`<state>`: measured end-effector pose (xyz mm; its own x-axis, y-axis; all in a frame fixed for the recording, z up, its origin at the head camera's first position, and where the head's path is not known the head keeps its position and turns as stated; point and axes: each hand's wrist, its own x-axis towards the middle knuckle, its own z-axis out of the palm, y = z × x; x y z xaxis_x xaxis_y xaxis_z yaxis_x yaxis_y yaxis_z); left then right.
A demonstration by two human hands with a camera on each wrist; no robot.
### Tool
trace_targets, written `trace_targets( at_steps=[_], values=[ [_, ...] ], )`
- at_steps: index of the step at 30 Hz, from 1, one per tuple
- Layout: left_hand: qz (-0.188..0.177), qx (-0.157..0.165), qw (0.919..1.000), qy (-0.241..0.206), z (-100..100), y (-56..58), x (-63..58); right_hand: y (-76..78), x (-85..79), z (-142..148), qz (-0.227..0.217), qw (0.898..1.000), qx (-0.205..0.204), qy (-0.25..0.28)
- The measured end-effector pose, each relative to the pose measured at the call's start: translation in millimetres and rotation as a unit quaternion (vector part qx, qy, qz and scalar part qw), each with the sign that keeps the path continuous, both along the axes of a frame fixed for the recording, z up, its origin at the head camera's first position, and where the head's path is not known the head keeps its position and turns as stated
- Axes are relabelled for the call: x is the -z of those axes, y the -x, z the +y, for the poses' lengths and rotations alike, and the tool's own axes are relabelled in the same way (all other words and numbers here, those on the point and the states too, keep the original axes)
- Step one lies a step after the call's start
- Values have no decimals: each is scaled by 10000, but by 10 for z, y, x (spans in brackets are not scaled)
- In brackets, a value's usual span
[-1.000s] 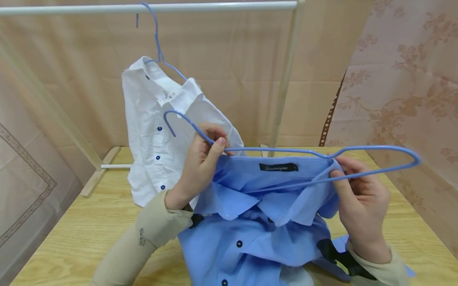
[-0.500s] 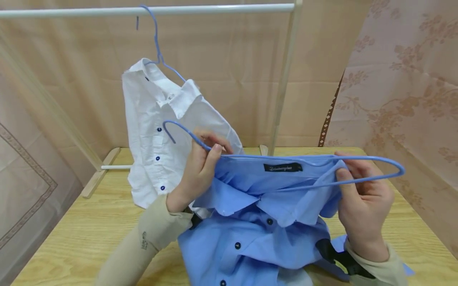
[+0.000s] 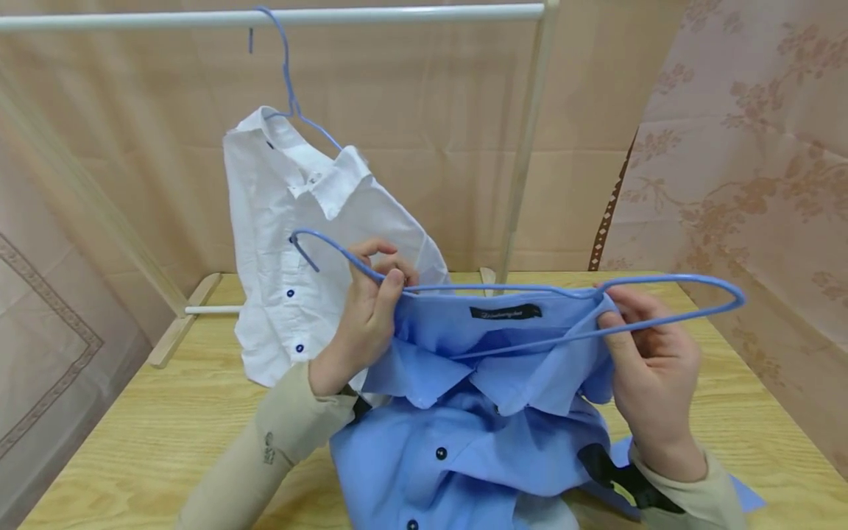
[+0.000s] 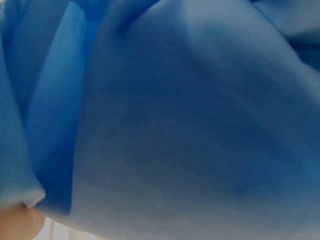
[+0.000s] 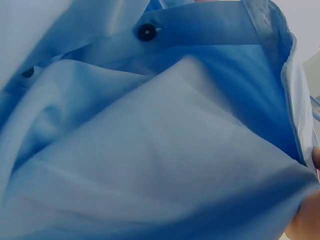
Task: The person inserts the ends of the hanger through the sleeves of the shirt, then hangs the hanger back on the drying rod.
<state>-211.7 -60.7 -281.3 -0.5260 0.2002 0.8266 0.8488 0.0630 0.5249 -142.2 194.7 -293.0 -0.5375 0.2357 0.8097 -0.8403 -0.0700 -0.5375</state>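
Note:
A blue buttoned shirt (image 3: pixel 490 456) with a dark neck label hangs between the hands, its collar uppermost. My left hand (image 3: pixel 361 320) pinches a blue wire hanger (image 3: pixel 682 280) just below its hook, at the collar's left end. One end of the hanger goes down inside the neck opening, where it is hidden; the other sticks out to the right. My right hand (image 3: pixel 656 375) pinches the right side of the collar, beside the hanger wire. Blue cloth (image 4: pixel 190 125) fills the left wrist view. In the right wrist view, folded shirt fabric (image 5: pixel 150 145) and a dark button show.
A white shirt (image 3: pixel 285 221) on another blue hanger (image 3: pixel 288 70) hangs from the white rail (image 3: pixel 411 13) of a rack, behind the left hand. The rack's wooden foot (image 3: pixel 185 320) stands on the wood-grain table (image 3: pixel 126 434). Curtains surround the table.
The hanger has shifted left, its hook also lower than a second ago. My right hand has moved slightly left with the collar. Both hands keep their hold.

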Motion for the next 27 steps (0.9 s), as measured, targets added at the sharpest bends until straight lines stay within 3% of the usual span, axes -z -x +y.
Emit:
trace_targets(
  at_steps=[10, 16, 23, 27],
  values=[
    [-103, 289, 9995, 103, 32, -154, -175, 53, 1, 57, 151, 9990, -426, -59],
    [145, 402, 9984, 374, 22, -166, -325, 67, -11, 68, 77, 9992, -393, -3],
    [610, 121, 9943, 865, 5, -248, -641, 64, -8, 81, 139, 9987, -454, 195],
    [1032, -246, 9849, 1366, 7, -324, -815, 59, -2, 81, 173, 9975, -596, 330]
  ],
)
